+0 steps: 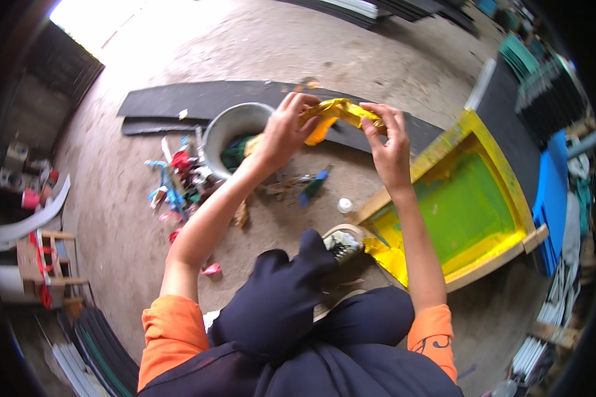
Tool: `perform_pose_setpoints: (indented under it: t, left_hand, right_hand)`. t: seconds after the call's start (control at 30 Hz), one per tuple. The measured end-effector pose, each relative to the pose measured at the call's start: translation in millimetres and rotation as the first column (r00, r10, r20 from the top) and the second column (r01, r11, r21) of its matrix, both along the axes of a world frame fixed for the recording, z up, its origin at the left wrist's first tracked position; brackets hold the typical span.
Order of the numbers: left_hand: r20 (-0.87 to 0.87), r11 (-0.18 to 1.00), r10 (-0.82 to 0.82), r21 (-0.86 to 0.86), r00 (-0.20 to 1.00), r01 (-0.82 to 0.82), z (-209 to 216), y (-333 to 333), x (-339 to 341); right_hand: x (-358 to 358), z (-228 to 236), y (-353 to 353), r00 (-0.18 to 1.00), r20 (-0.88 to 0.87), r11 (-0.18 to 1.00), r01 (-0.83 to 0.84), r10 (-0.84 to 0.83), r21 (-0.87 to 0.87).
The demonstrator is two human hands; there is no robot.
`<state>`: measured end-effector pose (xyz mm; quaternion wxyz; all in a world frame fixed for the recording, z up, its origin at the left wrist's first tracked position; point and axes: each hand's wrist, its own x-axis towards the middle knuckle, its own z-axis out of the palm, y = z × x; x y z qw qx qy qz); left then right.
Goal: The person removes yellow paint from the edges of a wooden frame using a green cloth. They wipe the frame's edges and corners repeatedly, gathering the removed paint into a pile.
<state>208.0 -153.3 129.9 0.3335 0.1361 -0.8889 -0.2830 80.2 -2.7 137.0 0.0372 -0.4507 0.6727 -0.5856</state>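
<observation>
Stretched out in front of me, my left hand (286, 129) and my right hand (391, 144) hold a bright yellow crumpled strip (341, 109) between them, one end in each. It looks like thin sheet or cloth covered in yellow; I cannot tell which. Part of it hangs down near the left fingers. Below and right of my right hand leans a wooden screen-printing frame (503, 165) smeared with yellow, its mesh green. Another yellow-coated sheet (387, 259) lies by the frame's near left corner. A grey bucket (212, 142) with dark green stuff inside stands beside my left forearm.
Coloured scraps (175, 175) lie heaped left of the bucket. Long dark boards (172, 99) rest on the floor behind it. A small white container (344, 206) stands near my shoe (343, 245). Blue panels (553, 198) and stacked dark crates (549, 99) line the right side.
</observation>
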Motion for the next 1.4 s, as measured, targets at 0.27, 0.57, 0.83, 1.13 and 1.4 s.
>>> perform_pose_setpoints:
  t: [0.27, 0.57, 0.83, 1.13, 1.4]
  left_hand:
    - [-0.018, 0.807, 0.499, -0.356, 0.867, -0.472, 24.9, -72.6, 215.0]
    - [0.135, 0.617, 0.786, -0.223, 0.603, -0.755, -83.6, -88.3, 361.1]
    - [0.061, 0.890, 0.454, -0.070, 0.889, -0.450, -66.0, -70.9, 249.4]
    - [0.195, 0.870, -0.493, 0.113, 0.848, 0.479, -96.7, 60.1, 8.8]
    - [0.377, 0.431, -0.853, 0.122, 0.360, 0.894, -207.7, 212.3, -84.3]
  right_hand:
    - [126.7, 2.2, -146.8, 0.800, -0.354, 0.873, -0.421, 0.485, 0.245]
    - [255.0, -47.1, -210.4, 0.559, -0.463, 0.724, -0.481, 0.688, 0.494]
    - [150.6, -51.4, -151.6, 0.694, -0.212, 0.683, -0.521, 0.688, 0.513]
    - [-29.2, -76.4, 121.3, 0.999, 0.037, 0.784, -0.021, -0.003, 0.621]
    - [9.6, -205.0, 323.0, 0.773, 0.057, 0.543, 0.390, -0.632, 0.744]
